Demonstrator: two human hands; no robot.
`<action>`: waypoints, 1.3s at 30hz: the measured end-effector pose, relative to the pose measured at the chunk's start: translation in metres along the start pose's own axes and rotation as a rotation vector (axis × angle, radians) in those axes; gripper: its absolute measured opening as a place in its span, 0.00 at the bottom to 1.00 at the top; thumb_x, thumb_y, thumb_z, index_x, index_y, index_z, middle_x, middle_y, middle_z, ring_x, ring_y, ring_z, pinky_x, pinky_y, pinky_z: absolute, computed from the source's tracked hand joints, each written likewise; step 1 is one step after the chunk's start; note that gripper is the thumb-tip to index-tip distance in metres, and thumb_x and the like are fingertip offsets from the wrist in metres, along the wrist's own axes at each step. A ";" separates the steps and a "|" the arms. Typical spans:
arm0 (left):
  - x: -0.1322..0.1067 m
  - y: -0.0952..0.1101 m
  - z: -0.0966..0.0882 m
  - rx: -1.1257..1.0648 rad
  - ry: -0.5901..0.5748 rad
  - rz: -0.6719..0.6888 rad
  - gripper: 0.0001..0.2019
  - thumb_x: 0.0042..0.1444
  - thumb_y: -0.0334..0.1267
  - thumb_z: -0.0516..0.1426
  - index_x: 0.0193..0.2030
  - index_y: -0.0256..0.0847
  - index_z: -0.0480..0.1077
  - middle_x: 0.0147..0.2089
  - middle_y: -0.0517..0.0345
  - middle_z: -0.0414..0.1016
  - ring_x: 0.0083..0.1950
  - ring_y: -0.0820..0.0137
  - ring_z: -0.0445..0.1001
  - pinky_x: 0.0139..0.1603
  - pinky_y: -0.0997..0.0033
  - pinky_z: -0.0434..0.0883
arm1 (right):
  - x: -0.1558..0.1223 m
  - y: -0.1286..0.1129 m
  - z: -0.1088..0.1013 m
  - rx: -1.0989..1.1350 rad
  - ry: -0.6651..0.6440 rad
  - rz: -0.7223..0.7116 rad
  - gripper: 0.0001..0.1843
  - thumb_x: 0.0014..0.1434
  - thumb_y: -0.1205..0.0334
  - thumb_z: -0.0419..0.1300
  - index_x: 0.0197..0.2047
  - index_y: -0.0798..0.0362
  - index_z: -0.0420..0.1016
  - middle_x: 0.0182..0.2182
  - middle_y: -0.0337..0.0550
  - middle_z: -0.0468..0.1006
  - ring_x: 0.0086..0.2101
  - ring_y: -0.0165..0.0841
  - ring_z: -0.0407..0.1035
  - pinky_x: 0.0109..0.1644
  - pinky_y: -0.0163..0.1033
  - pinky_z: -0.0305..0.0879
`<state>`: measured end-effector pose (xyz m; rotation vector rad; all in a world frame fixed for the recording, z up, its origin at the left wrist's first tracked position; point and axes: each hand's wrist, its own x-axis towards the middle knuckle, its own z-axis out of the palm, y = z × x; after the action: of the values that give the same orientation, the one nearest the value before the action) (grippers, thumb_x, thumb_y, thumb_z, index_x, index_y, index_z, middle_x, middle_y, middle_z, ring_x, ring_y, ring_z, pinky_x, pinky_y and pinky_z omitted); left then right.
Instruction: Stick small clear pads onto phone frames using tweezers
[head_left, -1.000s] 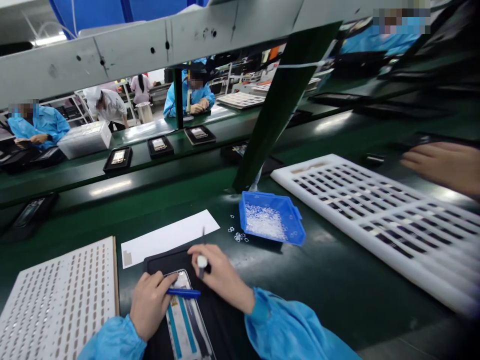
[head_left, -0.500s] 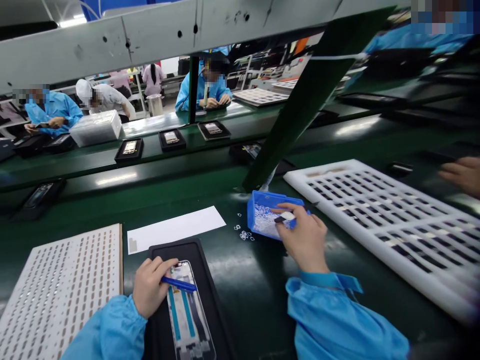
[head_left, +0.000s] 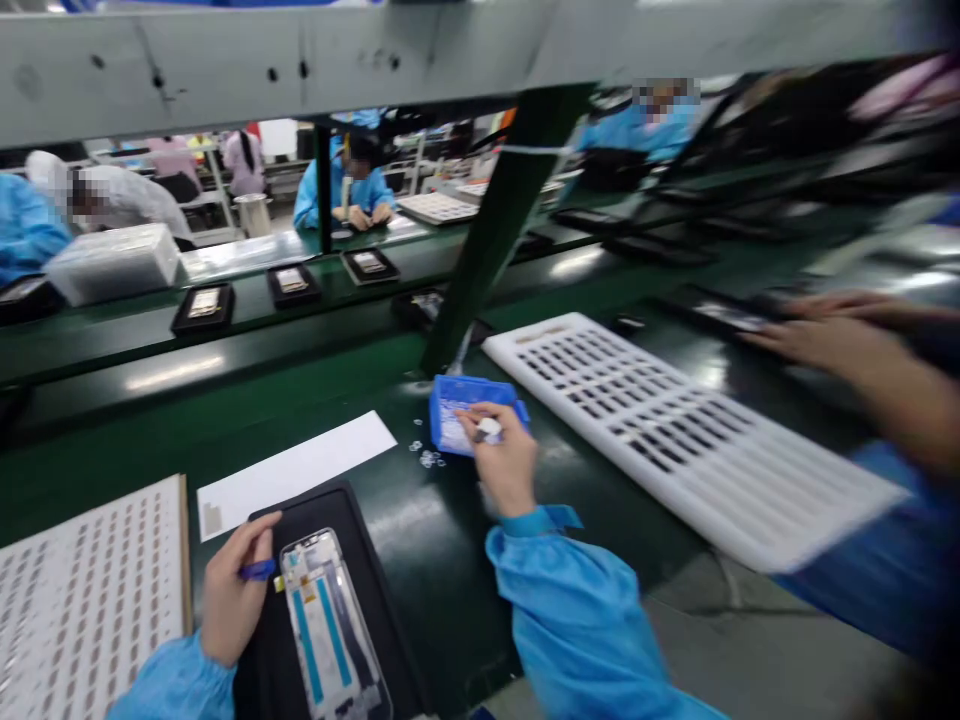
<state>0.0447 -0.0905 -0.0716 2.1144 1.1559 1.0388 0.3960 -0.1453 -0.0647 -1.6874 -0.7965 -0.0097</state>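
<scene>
At the lower left, my left hand [head_left: 238, 585] is closed on a blue pen-like tool [head_left: 259, 570], over the left side of a black tray [head_left: 367, 560]. In the tray lies a phone frame [head_left: 330, 620] with two blue strips along its inside. My right hand [head_left: 508, 465] is over the front right of a small blue bin [head_left: 480, 386], which holds many tiny white pieces [head_left: 453, 430]. Its fingers pinch a slim dark tool with a white part [head_left: 489, 430]; the tip is blurred. Several small white rings [head_left: 427, 459] lie on the green bench beside the bin.
A white strip of paper [head_left: 300, 465] lies behind the black tray. At left is a perforated white board [head_left: 97, 600]; at right, a slotted white rack [head_left: 600, 420]. A slanted green post [head_left: 502, 220] rises behind the bin. A co-worker's hands [head_left: 840, 325] are at far right.
The view has swung right, so things sit further left. My left hand has drawn back from the phone frame to the tray's left side, with the blue tool. My right hand stays at the bin.
</scene>
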 end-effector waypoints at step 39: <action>0.016 -0.046 -0.079 0.562 -0.216 0.084 0.14 0.67 0.39 0.49 0.48 0.42 0.75 0.40 0.55 0.75 0.37 0.70 0.76 0.38 0.73 0.73 | -0.075 -0.103 0.101 0.487 -0.824 0.276 0.22 0.50 0.41 0.66 0.35 0.52 0.77 0.31 0.45 0.77 0.29 0.36 0.73 0.24 0.37 0.72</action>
<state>-0.0360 -0.0477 -0.0531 2.6432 1.3727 0.5304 0.2465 -0.0889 -0.0367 -1.2883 -1.0409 1.0433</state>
